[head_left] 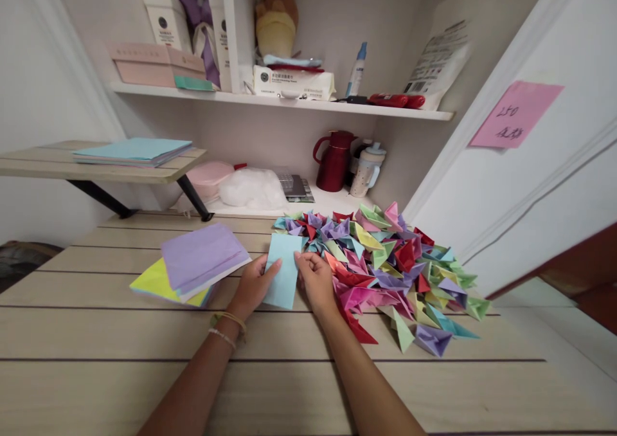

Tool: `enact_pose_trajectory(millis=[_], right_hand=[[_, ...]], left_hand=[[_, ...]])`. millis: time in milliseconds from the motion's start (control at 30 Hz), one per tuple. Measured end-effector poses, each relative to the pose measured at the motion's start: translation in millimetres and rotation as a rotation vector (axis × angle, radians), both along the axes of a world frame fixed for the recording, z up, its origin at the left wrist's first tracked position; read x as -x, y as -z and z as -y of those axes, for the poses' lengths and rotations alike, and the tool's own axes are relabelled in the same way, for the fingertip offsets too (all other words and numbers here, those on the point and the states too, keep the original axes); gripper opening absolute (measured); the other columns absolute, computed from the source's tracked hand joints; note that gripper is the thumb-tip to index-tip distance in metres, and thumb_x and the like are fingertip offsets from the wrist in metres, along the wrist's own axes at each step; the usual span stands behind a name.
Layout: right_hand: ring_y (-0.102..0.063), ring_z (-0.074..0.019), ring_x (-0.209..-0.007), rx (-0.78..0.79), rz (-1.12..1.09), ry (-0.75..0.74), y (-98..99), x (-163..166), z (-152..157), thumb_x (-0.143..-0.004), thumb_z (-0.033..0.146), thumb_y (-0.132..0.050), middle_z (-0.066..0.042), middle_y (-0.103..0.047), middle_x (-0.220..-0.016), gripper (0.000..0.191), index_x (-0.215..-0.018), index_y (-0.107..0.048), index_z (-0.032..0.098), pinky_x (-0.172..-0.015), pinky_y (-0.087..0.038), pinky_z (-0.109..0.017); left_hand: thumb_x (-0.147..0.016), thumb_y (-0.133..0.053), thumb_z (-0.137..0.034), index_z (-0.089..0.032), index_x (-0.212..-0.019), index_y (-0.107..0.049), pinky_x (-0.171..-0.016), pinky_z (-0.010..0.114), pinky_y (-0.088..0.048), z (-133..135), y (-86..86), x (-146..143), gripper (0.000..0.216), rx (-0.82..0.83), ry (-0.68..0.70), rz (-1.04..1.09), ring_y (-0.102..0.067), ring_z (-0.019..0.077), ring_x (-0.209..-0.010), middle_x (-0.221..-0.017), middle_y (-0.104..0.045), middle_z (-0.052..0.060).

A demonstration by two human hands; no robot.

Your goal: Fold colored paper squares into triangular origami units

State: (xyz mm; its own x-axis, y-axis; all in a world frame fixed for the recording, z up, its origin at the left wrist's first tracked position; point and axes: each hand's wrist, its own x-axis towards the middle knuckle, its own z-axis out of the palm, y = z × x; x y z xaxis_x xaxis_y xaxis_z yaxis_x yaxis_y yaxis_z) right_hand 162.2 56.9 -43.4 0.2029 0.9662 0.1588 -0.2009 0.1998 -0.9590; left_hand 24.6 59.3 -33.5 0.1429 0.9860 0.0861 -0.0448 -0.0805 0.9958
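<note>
Between my hands is a light blue sheet of paper (282,278), a narrow upright rectangle that looks folded. My left hand (255,285) grips its left edge, thumb on top and fingers underneath. At the right edge, the thumb and fingers of my right hand (314,276) pinch the paper near its upper part. Left of my hands lie purple paper sheets (205,259) over yellow ones (154,281). A large heap of folded paper boats (385,262) in many colours spreads just right of my right hand.
A small raised shelf (29,163) at the left carries a stack of blue-topped paper (135,150). Behind the table stand a red jug (335,159), a pale bottle (367,171) and a white plastic bag (253,188). A pink note (518,114) hangs on the right wall.
</note>
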Motion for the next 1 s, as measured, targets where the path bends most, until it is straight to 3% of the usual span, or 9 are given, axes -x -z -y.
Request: enact_pose_trajectory(millis=[133,267,367,467,600,700,833,900,1000], right_hand=[[-0.032,-0.0062,-0.032,0.018,0.007,-0.077,-2.3,1,3,-0.068,0.045,-0.066,0.007,-0.046,-0.038,0.031,-0.073,-0.062,0.015,-0.035,-0.024,-0.020],[-0.049,-0.0097,-0.041,-0.016,-0.107,0.007,-4.9,1,4,-0.068,0.040,-0.067,-0.001,-0.067,-0.060,0.031,-0.086,-0.063,0.016,-0.041,-0.037,-0.021],[-0.062,-0.0149,-0.066,-0.079,-0.069,0.031,-5.2,-1,3,-0.066,0.033,-0.067,-0.006,-0.071,-0.084,0.027,-0.088,-0.068,0.017,-0.059,-0.048,-0.025],[-0.062,-0.0176,-0.076,-0.110,0.044,0.027,-3.1,-2,2,-0.066,0.029,-0.066,-0.006,-0.071,-0.088,0.022,-0.085,-0.071,0.018,-0.070,-0.049,-0.029],[-0.058,-0.0143,-0.063,-0.098,0.120,-0.012,2.2,-3,0,-0.064,0.026,-0.066,-0.003,-0.068,-0.071,0.024,-0.086,-0.072,0.018,-0.060,-0.047,-0.026],[-0.048,-0.0089,-0.051,-0.067,0.131,-0.108,4.5,-3,-1,-0.062,0.024,-0.068,0.002,-0.060,-0.058,0.034,-0.096,-0.070,0.018,-0.051,-0.041,-0.021],[-0.047,-0.0083,-0.051,-0.063,0.140,-0.240,1.1,-3,2,-0.060,0.027,-0.072,0.002,-0.059,-0.058,0.036,-0.095,-0.070,0.016,-0.050,-0.038,-0.020],[-0.048,-0.0101,-0.053,-0.068,0.152,-0.221,-1.9,-2,3,-0.060,0.031,-0.073,0.000,-0.060,-0.058,0.029,-0.085,-0.072,0.016,-0.051,-0.039,-0.021],[-0.048,-0.0107,-0.054,-0.069,0.171,-0.089,-4.4,-2,3,-0.065,0.036,-0.070,-0.001,-0.059,-0.057,0.021,-0.069,-0.071,0.015,-0.049,-0.039,-0.021]], left_hand=[[-0.065,-0.068,-0.038,-0.016,-0.074,-0.066,-0.057,0.023,-0.042,-3,-1.1,1,0.024,-0.084,-0.162,-0.026,-0.054,0.0141,-0.061,-0.065,-0.059,0.000],[-0.065,-0.069,-0.041,-0.016,-0.089,-0.065,-0.051,0.021,-0.036,-4,-3.2,3,0.035,-0.100,-0.281,0.007,-0.045,0.0098,-0.049,-0.051,-0.047,-0.006],[-0.071,-0.060,-0.050,-0.015,-0.106,-0.060,-0.050,0.022,-0.038,-2,-5.1,5,0.049,-0.055,-0.179,0.182,-0.047,0.0104,-0.051,-0.059,-0.054,-0.003],[-0.076,-0.054,-0.052,-0.016,-0.119,-0.051,-0.055,0.024,-0.043,0,-7.6,6,0.056,-0.010,-0.097,0.301,-0.056,0.0139,-0.062,-0.075,-0.062,0.003],[-0.064,-0.071,-0.033,-0.020,-0.122,-0.043,-0.055,0.022,-0.045,0,-9.2,5,0.066,0.020,-0.150,0.259,-0.059,0.0124,-0.062,-0.085,-0.065,0.003],[-0.061,-0.071,-0.025,-0.020,-0.119,-0.043,-0.050,0.020,-0.043,-2,-7.5,5,0.065,0.047,-0.138,0.249,-0.058,0.0104,-0.057,-0.088,-0.065,0.003],[-0.061,-0.069,-0.019,-0.018,-0.112,-0.049,-0.044,0.015,-0.036,-4,-5.5,8,0.055,0.082,-0.051,0.322,-0.053,0.0067,-0.052,-0.081,-0.064,0.001],[-0.063,-0.068,-0.020,-0.017,-0.110,-0.050,-0.044,0.015,-0.036,-3,-6.7,8,0.050,0.078,-0.024,0.374,-0.051,0.0058,-0.049,-0.073,-0.063,-0.001],[-0.068,-0.067,-0.028,-0.017,-0.109,-0.050,-0.056,0.022,-0.046,0,-10.8,5,0.045,0.059,0.008,0.395,-0.056,0.0091,-0.054,-0.068,-0.062,-0.002]])
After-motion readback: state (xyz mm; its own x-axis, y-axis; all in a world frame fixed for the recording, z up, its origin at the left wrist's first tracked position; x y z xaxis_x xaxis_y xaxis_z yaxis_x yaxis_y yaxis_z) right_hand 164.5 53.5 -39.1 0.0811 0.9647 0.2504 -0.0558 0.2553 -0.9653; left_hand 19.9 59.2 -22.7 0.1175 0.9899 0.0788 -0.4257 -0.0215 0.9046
